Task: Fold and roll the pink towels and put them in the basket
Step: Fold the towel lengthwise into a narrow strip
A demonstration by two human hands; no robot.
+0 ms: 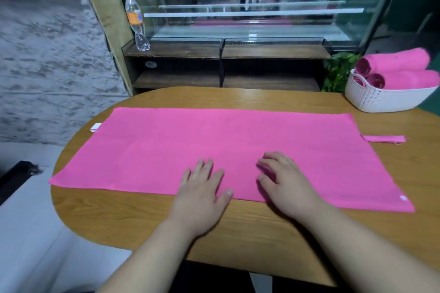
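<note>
Smoothing the pink towel (214, 145) spread flat across the bench (133, 219), your left hand (202, 194) and right hand (285, 185) lie open on its near edge, so next grip that edge and fold it away from you, toward the basket (381, 100) side.

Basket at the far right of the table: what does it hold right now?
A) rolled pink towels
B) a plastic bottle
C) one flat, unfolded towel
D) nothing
A: rolled pink towels lie stacked in the white basket, with their spiral ends showing above its rim.
</note>
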